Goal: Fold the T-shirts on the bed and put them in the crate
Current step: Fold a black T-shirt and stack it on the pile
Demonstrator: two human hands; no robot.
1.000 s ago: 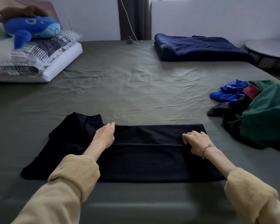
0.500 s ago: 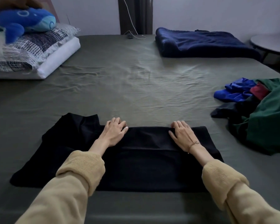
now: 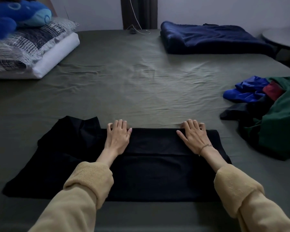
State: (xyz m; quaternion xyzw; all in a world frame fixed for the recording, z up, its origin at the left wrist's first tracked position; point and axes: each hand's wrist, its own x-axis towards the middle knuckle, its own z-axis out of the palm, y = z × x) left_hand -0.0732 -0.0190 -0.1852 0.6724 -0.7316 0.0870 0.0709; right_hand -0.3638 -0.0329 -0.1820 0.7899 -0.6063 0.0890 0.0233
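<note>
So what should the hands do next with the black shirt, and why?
Probably fold the loose sleeve end in. Both hands, left hand and right hand, lie flat on the black T-shirt, whose far edge is already folded, while its left part still spreads out.

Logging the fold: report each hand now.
Left hand: open, flat on the black T-shirt.
Right hand: open, flat on it too.

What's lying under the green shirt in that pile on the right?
A red garment, a blue one and a black one poke out from under the green shirt. Anything deeper is covered.
</note>
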